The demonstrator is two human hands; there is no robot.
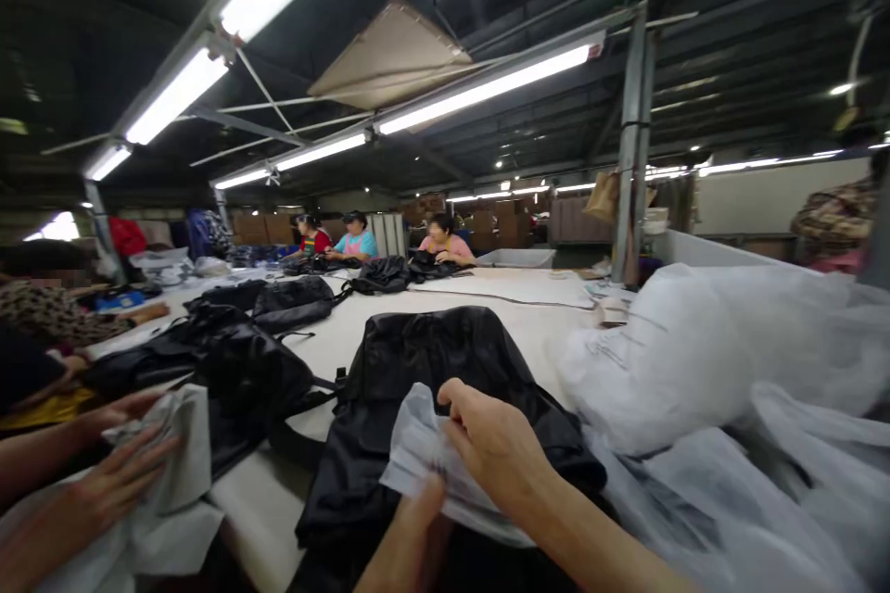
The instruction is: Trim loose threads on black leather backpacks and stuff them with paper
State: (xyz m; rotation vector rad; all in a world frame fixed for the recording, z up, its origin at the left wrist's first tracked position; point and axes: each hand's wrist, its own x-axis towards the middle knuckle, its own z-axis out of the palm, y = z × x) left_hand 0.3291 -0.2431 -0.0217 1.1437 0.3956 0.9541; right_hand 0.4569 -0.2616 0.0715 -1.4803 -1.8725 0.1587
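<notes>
A black backpack [445,343] lies on the pale table right in front of me. Over its lower part I hold a translucent white plastic bag [410,454] with printing on it. My right hand [497,440] has its fingers bent and pinched at the bag's upper right side. From below, my left hand [417,523] grips the bag's lower edge, thumb on top; its other fingers are hidden behind the plastic. The bag looks crumpled, and its lower part runs under my right forearm.
A co-worker's hands [118,482] handle white sheeting at the left. Several black backpacks [243,352] cover the table's left side. A large heap of white plastic bags [695,352] fills the right. Other people sit at the far side, and a metal post [631,148] stands behind the heap.
</notes>
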